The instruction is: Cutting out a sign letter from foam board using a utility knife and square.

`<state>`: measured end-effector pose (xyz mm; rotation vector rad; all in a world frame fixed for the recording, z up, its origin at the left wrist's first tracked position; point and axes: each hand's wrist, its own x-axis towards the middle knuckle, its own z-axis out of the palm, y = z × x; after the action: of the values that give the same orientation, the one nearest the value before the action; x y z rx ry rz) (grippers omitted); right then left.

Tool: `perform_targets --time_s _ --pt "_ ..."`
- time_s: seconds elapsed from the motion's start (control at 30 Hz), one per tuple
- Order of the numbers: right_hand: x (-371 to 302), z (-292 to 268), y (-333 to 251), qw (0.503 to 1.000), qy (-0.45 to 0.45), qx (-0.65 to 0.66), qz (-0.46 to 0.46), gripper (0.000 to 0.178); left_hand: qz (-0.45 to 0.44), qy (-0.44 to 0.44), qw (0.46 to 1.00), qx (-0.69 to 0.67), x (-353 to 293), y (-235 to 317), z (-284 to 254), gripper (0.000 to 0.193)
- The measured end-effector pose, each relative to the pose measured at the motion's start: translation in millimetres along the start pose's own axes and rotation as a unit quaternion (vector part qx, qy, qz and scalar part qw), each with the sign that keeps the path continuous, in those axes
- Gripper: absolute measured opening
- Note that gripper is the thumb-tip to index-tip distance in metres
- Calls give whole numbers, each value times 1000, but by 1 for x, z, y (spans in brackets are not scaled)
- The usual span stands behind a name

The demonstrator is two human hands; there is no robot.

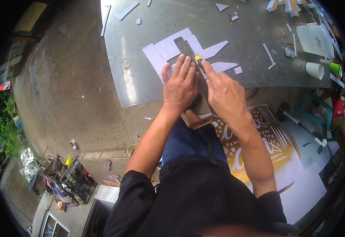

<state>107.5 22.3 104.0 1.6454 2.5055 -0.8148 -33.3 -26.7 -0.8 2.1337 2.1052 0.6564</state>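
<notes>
My left hand point(180, 81) lies with its fingers stretched out, pressing down on a try square point(183, 46), a dark metal blade with a wooden stock point(202, 122) at the near end. Beneath the blade is a white sheet piece point(152, 55) with angular cut edges. In my right hand point(227, 93), closed around it, is a yellow and black utility knife point(198, 59). Its tip is beside the right edge of the square's blade, on the white sheet. Two pointed white strips point(216, 48) extend right from there. A small white block point(238, 70) lies nearby.
White offcuts point(126, 10) are scattered over the grey metal tabletop point(141, 79). On the right stand a translucent tub point(315, 41) and a white cup point(314, 70). Below the table's near edge lies a brown-and-yellow lettered panel point(267, 146). Tools crowd a rack point(71, 179) at lower left.
</notes>
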Motion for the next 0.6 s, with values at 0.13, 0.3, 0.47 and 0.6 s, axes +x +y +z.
perform_targets --time_s 0.13,0.3,0.47,0.6 --pt "-4 0 -1 1000 -4 -10 -2 53 -2 0 1000 2 1 1 -1 33" --pt "-9 0 0 1000 -24 -19 -5 58 -2 5 1000 1 0 0 1 31" --pt "-12 5 2 1000 7 -22 -7 50 -3 2 1000 4 0 3 0 32" --pt "-11 4 2 1000 0 -24 -6 51 -6 -4 1000 5 0 1 0 34"
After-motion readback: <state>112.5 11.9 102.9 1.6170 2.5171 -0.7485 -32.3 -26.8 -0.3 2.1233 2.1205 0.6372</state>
